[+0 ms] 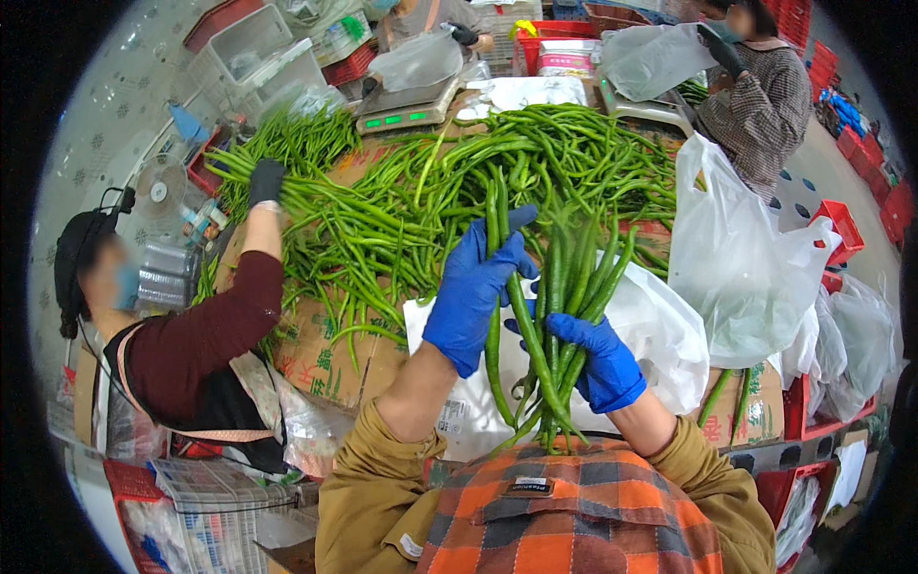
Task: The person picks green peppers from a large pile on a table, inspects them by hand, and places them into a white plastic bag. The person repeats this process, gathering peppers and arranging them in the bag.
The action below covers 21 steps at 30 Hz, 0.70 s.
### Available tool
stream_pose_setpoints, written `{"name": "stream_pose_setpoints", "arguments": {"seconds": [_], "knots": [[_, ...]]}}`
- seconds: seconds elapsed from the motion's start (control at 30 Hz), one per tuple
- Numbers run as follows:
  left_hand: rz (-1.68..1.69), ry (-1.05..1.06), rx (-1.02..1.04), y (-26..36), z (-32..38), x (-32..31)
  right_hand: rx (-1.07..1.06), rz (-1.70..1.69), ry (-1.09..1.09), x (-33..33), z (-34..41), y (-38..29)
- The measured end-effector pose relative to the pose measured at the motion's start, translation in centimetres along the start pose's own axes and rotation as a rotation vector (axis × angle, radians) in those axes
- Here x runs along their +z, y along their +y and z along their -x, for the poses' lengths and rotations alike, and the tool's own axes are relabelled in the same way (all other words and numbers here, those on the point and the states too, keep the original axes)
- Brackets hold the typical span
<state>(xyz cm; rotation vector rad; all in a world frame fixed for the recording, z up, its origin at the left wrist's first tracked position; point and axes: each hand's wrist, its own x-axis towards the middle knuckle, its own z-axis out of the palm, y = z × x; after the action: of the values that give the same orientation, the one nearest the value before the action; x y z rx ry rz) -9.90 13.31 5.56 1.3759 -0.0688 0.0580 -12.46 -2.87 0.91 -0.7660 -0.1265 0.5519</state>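
Note:
My right hand (601, 357), in a blue glove, is closed around an upright bundle of long green chili peppers (561, 294). To its left, my left hand (470, 294), also gloved in blue, grips a few long green peppers (493, 215) between thumb and fingers. Beneath both hands lies a white plastic bag (663, 308) with some print on it. Just beyond them spreads a large heap of loose green peppers (387, 222) on flattened cardboard (305, 344). The palm side of my right hand is partly hidden by the bundle.
At left, a co-worker's black-gloved hand (267, 183) holds peppers over the heap. Digital scales (401, 118) stand at the far side. Another person (760, 100) handles a clear bag at far right. A translucent plastic bag (739, 273) stands on my right, near red crates (839, 229).

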Motion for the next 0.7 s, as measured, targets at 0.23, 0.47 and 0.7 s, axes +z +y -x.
{"name": "stream_pose_setpoints", "arguments": {"seconds": [0.23,0.47,0.7], "knots": [[0.018,0.024,0.175,-1.2,0.6,2.8,-0.009,0.124,0.021,1.0,1.3,-0.1],[0.134,0.053,0.210,-1.0,2.0,4.4,-0.004,0.204,0.001,1.0,1.8,-0.1],[0.057,0.047,0.383,-0.2,3.8,5.6,-0.063,0.219,-0.015,1.2,3.5,-0.7]]}}
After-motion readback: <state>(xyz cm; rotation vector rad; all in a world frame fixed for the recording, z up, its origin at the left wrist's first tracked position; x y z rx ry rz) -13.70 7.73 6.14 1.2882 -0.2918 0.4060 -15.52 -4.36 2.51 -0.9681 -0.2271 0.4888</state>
